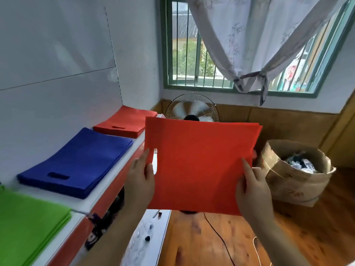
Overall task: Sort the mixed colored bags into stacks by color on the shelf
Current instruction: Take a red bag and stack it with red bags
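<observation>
The person holds a flat red non-woven fabric bag (199, 164) in the air with 2 hands, in front of the body and to the right of the white shelf (107, 181). The left hand (141, 181) grips the left edge of the red bag, with the thumb lying on the front face just beside the cut-out handle slot. The right hand (252, 191) grips the lower right part of the bag, its thumb pressed on the front and the other fingers hidden behind the cloth. The bag hangs almost upright, facing the camera, and touches nothing else.

On the shelf there are 3 stacks, apart from each other. The stack of red flat bags (125, 121) lies farthest, near the corner of the wall. The stack of blue flat bags (78, 162) lies in the middle, with a handle slot on its near side. The stack of green flat bags (28, 225) lies nearest, partly cut by the left border of the view.

Behind the held bag stands a round metal fan (192, 108), partly covered by it. A window with green frame (203, 52) and a pale knotted curtain (255, 45) are above. On the wooden floor (221, 237) at the right sits a brown paper sack (294, 175), open at the top, with a black cable (219, 235) running across the boards.
</observation>
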